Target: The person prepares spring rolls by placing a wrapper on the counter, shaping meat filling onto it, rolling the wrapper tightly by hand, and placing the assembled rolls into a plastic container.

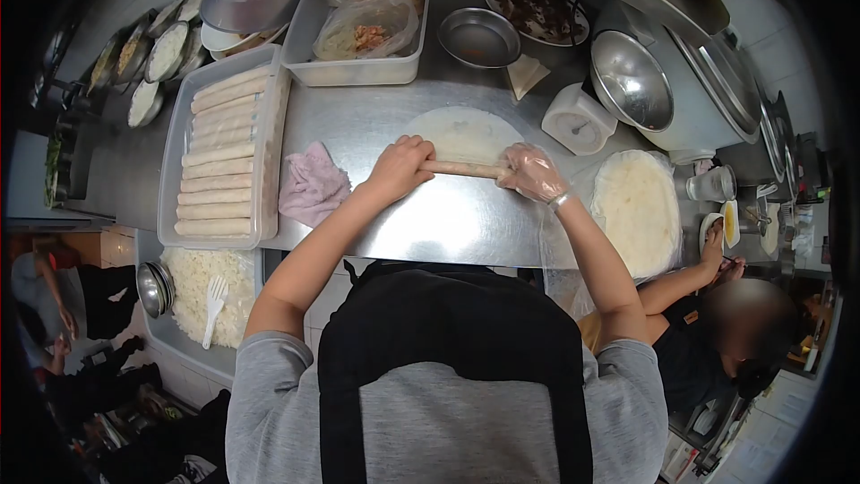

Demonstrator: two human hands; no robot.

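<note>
A thin pale round wrapper [470,133] lies on the steel counter, with its near part rolled into a long, slim roll [464,168]. At the roll's left end, my bare left hand [399,167] has its fingers closed around it. My right hand [536,175], in a clear plastic glove, is closed on the other end. The roll runs nearly level from hand to hand, and any filling is hidden inside it. To the right of my right hand, a stack of round wrappers [638,212] sits on clear plastic sheeting.
Left are a pink cloth [313,185] and a plastic tub [278,125] of finished rolls. Behind stand a bin of bagged food [358,72], a metal bowl [479,38] and a scale [580,121]. Below left is a tub of shredded food [193,291]. A co-worker [685,341] is at the right.
</note>
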